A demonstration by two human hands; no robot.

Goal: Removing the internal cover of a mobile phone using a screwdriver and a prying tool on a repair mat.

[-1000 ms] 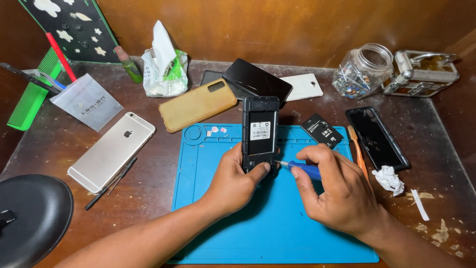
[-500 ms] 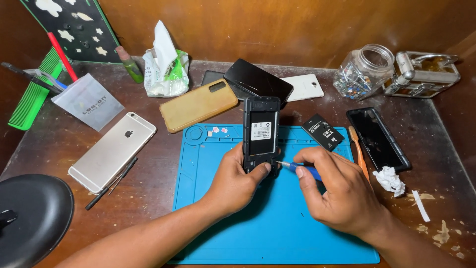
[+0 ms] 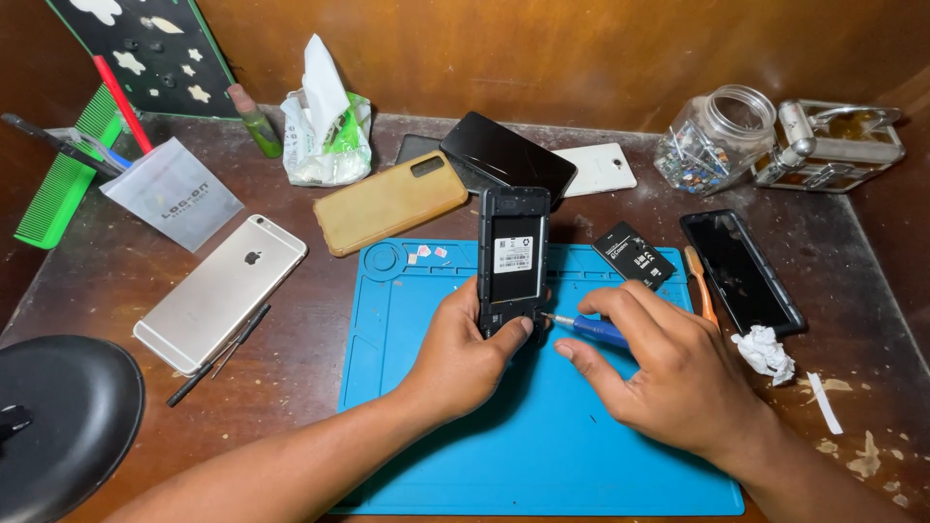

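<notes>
Left hand point(image 3: 463, 353) fingers grip the opened black phone point(image 3: 513, 260) bearing a white rectangular label point(image 3: 512, 255); right hand point(image 3: 668, 373) fingers hold a blue screwdriver point(image 3: 593, 329), tip apparently touching the phone's lower edge.

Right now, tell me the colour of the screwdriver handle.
Blue, the screwdriver handle in the right hand; head view shows it best.

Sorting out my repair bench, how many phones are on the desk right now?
6 whole phones, perhaps more hidden. Open phone in left hand; silver at left; tan-cased; black overlapping a dark slab behind; white; black at right.
</notes>
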